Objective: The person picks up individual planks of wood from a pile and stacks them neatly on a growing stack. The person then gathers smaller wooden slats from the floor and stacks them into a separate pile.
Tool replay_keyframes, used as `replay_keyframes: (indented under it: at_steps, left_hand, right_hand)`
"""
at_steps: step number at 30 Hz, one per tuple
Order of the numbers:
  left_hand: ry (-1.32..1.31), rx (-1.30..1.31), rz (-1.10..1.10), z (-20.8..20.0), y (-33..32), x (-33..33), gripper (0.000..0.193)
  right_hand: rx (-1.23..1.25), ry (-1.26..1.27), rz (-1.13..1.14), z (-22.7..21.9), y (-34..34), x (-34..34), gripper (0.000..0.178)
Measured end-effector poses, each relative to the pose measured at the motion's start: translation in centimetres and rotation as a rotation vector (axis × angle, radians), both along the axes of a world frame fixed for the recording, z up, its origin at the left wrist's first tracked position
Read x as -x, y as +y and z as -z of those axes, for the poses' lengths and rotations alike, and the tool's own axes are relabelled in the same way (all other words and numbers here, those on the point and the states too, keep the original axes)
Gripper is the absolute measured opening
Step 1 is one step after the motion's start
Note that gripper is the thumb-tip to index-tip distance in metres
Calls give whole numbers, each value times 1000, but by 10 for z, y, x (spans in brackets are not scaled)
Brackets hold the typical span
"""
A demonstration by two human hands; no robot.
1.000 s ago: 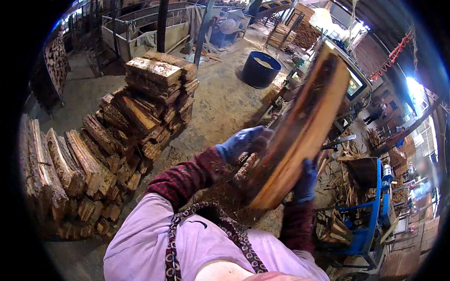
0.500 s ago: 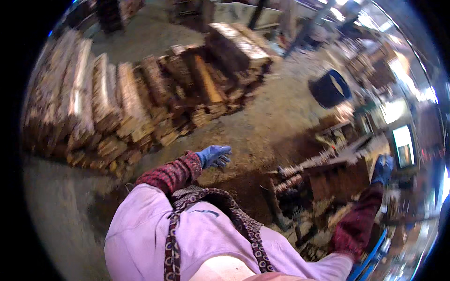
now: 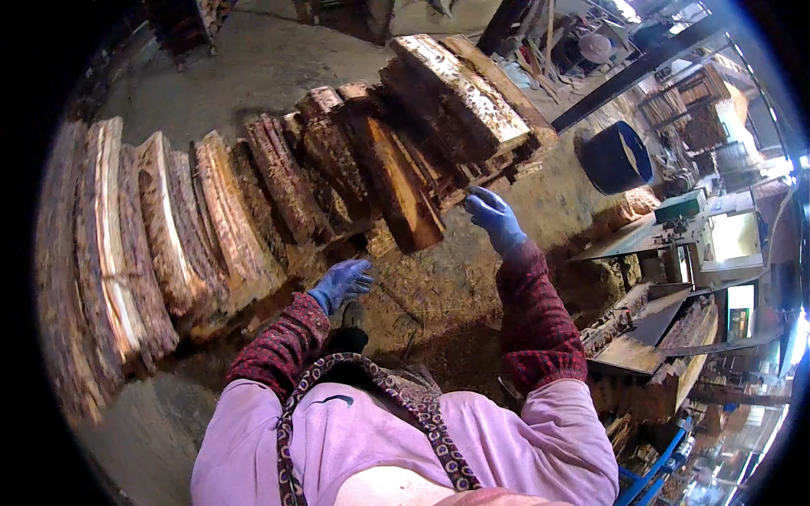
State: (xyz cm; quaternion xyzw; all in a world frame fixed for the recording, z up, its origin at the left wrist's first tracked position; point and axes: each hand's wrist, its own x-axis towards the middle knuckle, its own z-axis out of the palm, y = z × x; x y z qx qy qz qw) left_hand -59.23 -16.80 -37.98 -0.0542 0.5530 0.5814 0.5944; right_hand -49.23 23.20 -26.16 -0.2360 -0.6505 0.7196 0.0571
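One orange-faced slab lies on the wood stack. My left hand, fingers apart, is left of the slab's near end; my right hand, closure I cannot tell, is right of it.

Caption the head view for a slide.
Blue-gloved left hand and right hand near stacked rough wood, with a dark blue tub beyond.
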Motion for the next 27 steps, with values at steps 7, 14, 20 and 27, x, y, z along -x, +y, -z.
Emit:
replay_keyframes:
  at_steps: [7, 14, 20, 27]
  left_hand:
    - [18, -80, 57, -65, 110, 95, 49]
    - [-43, -252, 77, -75, 244, 162, 54]
    - [-54, -209, -230, -81, 399, 234, 63]
    - [-257, -439, -409, -85, 430, 287, 55]
  right_hand:
    - [631, -51, 437, 21, 130, 97, 34]
    - [349, 213, 409, 88, 268, 147, 33]
    - [156, 132, 290, 71, 269, 164, 49]
    - [500, -264, -222, 49, 218, 150, 47]
